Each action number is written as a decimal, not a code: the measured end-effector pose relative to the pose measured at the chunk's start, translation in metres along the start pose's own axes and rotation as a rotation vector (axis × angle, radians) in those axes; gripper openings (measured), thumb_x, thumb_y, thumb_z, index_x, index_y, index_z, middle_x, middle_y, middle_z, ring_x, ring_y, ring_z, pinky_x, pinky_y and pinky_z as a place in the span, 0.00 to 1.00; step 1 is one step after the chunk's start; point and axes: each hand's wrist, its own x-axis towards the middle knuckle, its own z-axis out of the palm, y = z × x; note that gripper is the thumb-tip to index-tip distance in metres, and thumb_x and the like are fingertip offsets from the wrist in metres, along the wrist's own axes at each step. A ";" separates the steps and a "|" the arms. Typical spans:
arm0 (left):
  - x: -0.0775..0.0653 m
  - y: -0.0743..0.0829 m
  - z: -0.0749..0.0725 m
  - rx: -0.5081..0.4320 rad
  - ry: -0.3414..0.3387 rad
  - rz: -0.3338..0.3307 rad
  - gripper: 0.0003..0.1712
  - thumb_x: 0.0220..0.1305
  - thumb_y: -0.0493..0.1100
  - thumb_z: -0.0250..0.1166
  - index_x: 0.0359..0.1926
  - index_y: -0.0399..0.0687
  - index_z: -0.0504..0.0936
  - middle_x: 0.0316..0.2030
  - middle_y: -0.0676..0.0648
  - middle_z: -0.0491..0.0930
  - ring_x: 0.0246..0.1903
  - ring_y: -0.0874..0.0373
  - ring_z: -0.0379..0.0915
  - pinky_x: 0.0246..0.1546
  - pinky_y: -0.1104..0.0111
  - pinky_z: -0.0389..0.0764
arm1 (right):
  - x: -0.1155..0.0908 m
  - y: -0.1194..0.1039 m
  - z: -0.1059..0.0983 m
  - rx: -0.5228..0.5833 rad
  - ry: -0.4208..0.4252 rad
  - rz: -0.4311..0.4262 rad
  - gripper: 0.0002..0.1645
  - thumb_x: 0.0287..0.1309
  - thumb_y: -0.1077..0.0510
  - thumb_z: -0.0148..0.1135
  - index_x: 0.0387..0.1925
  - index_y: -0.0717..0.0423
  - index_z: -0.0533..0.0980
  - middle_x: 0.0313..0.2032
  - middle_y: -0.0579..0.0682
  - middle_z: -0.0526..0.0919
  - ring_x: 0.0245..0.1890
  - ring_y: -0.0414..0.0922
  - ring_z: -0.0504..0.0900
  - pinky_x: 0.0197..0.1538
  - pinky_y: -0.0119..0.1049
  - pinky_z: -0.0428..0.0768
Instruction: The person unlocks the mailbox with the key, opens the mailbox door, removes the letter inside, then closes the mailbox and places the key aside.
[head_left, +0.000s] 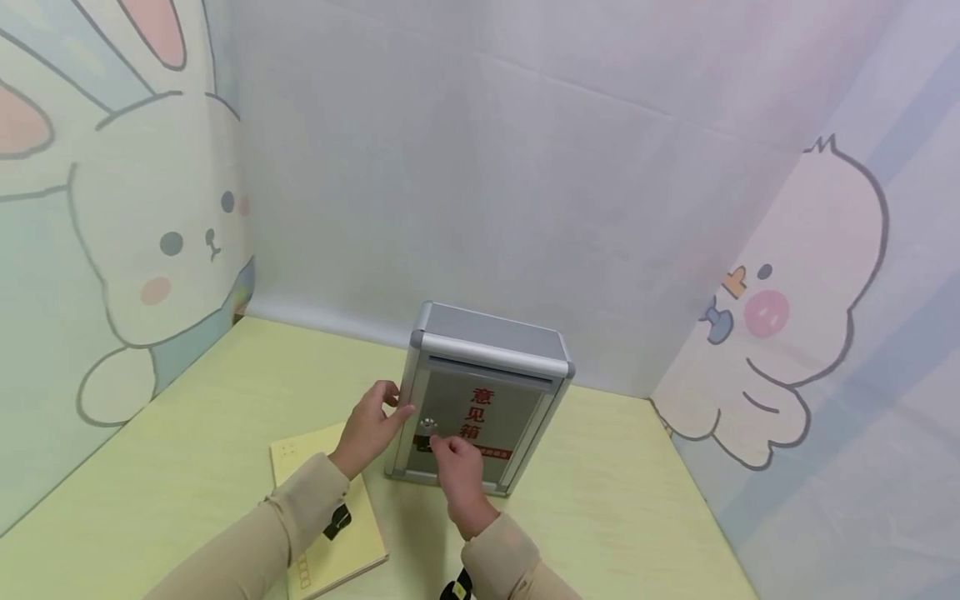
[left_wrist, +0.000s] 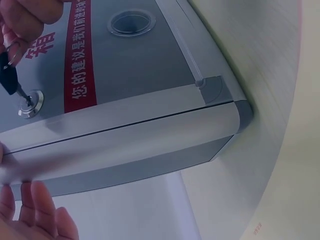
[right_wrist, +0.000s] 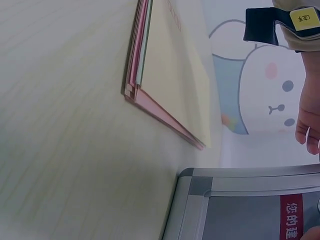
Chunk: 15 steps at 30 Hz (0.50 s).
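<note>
A grey metal suggestion box [head_left: 495,342] with red Chinese characters stands upright on the yellow table. A key with a black head [left_wrist: 8,75] sits in the round lock [left_wrist: 31,104] on its front panel, a small metal ring at the head. My right hand [head_left: 461,475] pinches the key by its ring end, fingers curled, just below the lock in the head view. At the box's left edge is my left hand [head_left: 371,429], thumb by the front frame and loosely bent fingers [left_wrist: 42,202] along the side.
A stack of yellow envelopes [head_left: 360,525] lies left of the box, partly under my left forearm; pink and green edges [right_wrist: 145,45] show in the right wrist view. Behind the table hangs a pale curtain [head_left: 525,183], with a cartoon rabbit [head_left: 150,217] on the left.
</note>
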 end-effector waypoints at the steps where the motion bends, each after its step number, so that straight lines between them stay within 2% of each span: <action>1: 0.000 0.000 0.000 -0.001 0.001 -0.005 0.15 0.65 0.39 0.63 0.45 0.35 0.69 0.39 0.39 0.74 0.22 0.57 0.62 0.26 0.67 0.68 | -0.001 -0.001 -0.001 0.003 -0.006 0.005 0.20 0.63 0.55 0.57 0.16 0.51 0.66 0.11 0.41 0.62 0.12 0.36 0.60 0.20 0.31 0.62; 5: -0.001 -0.001 0.001 -0.002 0.000 -0.015 0.14 0.65 0.39 0.62 0.45 0.35 0.69 0.39 0.39 0.73 0.22 0.57 0.62 0.25 0.67 0.67 | -0.002 -0.003 -0.004 0.001 -0.026 0.021 0.19 0.63 0.55 0.57 0.16 0.52 0.67 0.11 0.41 0.62 0.12 0.36 0.61 0.21 0.31 0.63; 10: 0.000 0.000 0.001 -0.010 0.002 0.007 0.14 0.65 0.39 0.62 0.45 0.35 0.69 0.39 0.39 0.74 0.21 0.57 0.62 0.24 0.68 0.67 | -0.004 -0.003 -0.007 -0.007 -0.040 0.015 0.20 0.63 0.55 0.58 0.16 0.52 0.68 0.10 0.41 0.62 0.12 0.36 0.62 0.22 0.31 0.64; 15: 0.001 -0.001 0.001 0.022 0.018 0.028 0.14 0.65 0.41 0.63 0.44 0.36 0.70 0.38 0.39 0.74 0.21 0.57 0.63 0.25 0.67 0.68 | -0.003 0.001 -0.010 -0.023 -0.060 0.007 0.22 0.64 0.54 0.58 0.15 0.52 0.66 0.09 0.41 0.61 0.11 0.37 0.61 0.23 0.33 0.66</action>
